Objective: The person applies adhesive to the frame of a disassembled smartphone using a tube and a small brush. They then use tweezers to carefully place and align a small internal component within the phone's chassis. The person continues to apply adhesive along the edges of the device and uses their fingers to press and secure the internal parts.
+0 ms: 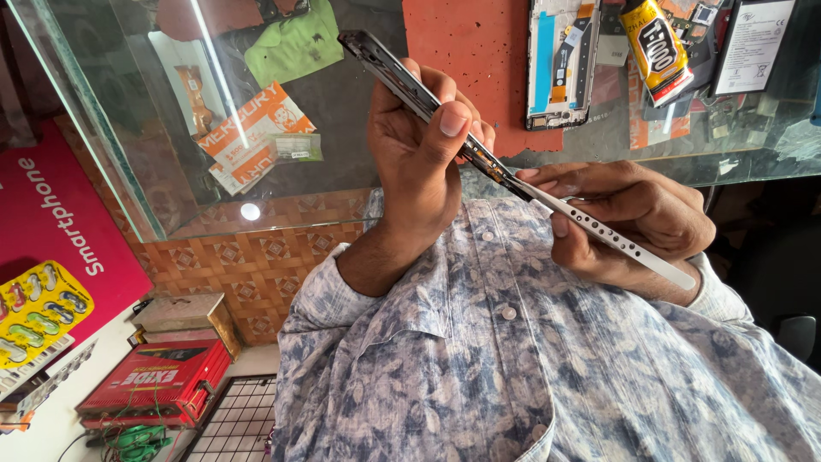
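Glass counter [111, 145] with orange mat [479, 60], glue tube [660, 47], spare phone frame [560, 60]; tiled floor [256, 265] beneath. Left hand [419, 154], fingers curled, grips dark phone frame [402, 77] above blue patterned shirt [513, 359]. Right hand [633, 218] pinches white perforated strip [616, 239] at its lower end.

left hand [423, 162] holds a thin black phone frame [402, 77] edge-on, thumb on top; right hand [633, 218] grips flat silver tweezers [611, 235], tip touching the frame's lower end; both hands over a blue flowery shirt [513, 359]; glass counter [128, 171] behind w/ a glue tube [657, 47] & an orange mat [466, 51]; red box [154, 381] on the floor
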A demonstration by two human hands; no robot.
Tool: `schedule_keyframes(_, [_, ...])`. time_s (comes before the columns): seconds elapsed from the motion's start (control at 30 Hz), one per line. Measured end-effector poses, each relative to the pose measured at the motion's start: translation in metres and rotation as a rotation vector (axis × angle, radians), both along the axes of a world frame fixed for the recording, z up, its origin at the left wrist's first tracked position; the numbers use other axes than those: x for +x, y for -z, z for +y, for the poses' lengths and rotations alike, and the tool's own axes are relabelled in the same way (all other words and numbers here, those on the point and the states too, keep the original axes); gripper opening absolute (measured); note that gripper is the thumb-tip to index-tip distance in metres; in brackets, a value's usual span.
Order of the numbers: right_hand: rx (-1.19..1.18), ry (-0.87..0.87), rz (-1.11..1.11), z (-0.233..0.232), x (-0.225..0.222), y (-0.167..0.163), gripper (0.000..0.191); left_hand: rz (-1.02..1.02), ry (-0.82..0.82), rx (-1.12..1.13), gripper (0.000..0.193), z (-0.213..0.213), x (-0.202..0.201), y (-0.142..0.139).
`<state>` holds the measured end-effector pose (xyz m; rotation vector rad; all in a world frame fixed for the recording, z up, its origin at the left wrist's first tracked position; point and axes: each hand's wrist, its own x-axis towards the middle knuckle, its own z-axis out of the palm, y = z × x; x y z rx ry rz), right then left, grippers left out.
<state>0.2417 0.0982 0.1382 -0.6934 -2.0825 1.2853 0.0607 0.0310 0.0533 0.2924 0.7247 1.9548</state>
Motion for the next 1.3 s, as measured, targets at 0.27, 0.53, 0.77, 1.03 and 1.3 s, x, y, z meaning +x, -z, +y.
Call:
schedule_keyframes(0.27, [-0.008, 0.011, 0.006, -0.001, 0.002, 0.001, 0.024, 0.003, -0.005, -0.008, 0.032, -0.001, 0.001, 0.002])
schedule_keyframes(0.53, [0.059, 0.005, 0.052, -0.001, 0.001, 0.007, 0.027, 0.039, -0.051, -0.037, 0.036, -0.001, 0.004, -0.001])
schedule_keyframes(0.77, [0.074, -0.008, 0.093, -0.004, 0.003, 0.017, 0.023, 0.014, -0.081, -0.041, 0.032, 0.002, 0.008, -0.002])
schedule_keyframes(1.03, [0.08, 0.004, 0.137, -0.01, 0.009, 0.036, 0.021, -0.072, -0.049, -0.041, 0.03, 0.0, 0.012, -0.003])
schedule_keyframes(1.3, [0.027, 0.016, 0.141, -0.011, 0.009, 0.037, 0.013, -0.106, -0.052, -0.049, 0.031, 0.001, 0.016, -0.001])
